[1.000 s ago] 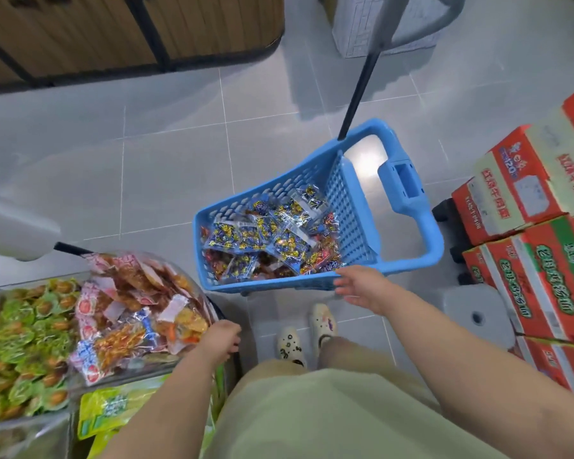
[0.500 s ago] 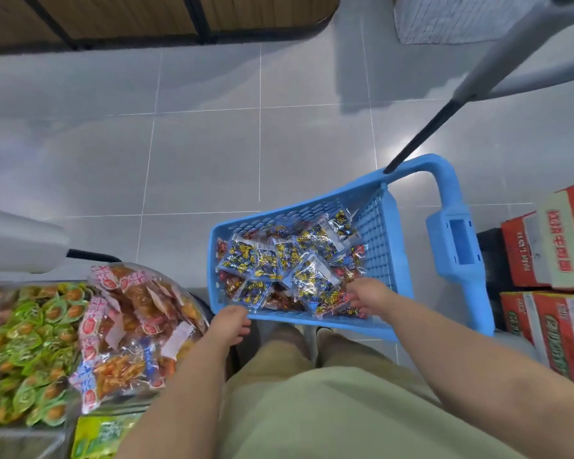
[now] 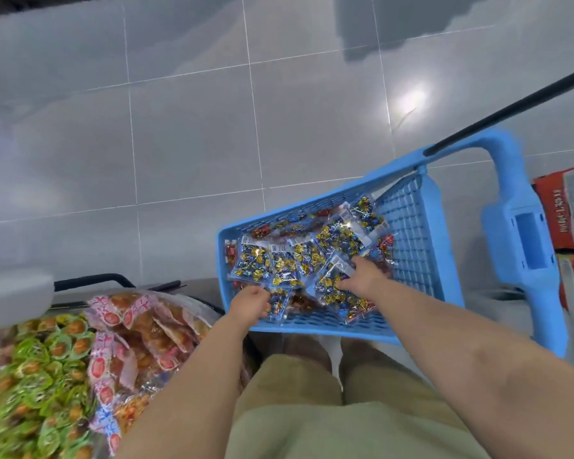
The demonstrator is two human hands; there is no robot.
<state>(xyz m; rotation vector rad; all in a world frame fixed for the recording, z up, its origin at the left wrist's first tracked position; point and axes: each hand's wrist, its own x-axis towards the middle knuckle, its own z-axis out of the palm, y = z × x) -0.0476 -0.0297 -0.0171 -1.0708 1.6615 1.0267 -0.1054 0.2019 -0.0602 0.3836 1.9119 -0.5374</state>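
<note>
A blue plastic shopping basket (image 3: 408,233) on the tiled floor in front of my legs holds several clear snack packets (image 3: 307,256) filled with blue-and-gold wrapped pieces, with some red ones beneath. Both of my hands are inside the basket. My left hand (image 3: 251,304) is at the near left corner, its fingers curled on the edge of a packet (image 3: 277,303). Towards the middle, my right hand (image 3: 362,276) lies on a larger packet (image 3: 333,289), with fingers and thumb bent round its top.
A display bin at lower left holds green-wrapped snacks (image 3: 30,376) and a clear bag of pink-and-white wrapped ones (image 3: 136,336). Red cartons (image 3: 567,210) are stacked at the right edge. The basket's blue handle (image 3: 517,233) and black pole (image 3: 511,111) rise to the right.
The view has swung left and down. My left hand left the snack bag at the bin and went into the basket; my right hand moved from the rim onto the packets.
</note>
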